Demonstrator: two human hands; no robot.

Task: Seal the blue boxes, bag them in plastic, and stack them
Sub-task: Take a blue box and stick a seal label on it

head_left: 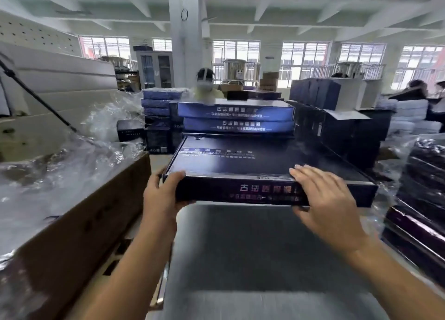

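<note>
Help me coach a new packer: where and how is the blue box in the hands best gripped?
Grip the blue box by its near long edge, one hand toward each end, coming from the person's side. It is wide, flat and level, so a spread hold probably stops tipping; the left hand and right hand sit there.

On the near side face of the flat dark-blue cardboard box [252,165] we read "古法" at the start of a large pale line. The rest of that line and the smaller line beneath are too blurred. The two blue boxes [237,112] stacked farther back begin with the same "古法", and we can read nothing more.
</note>
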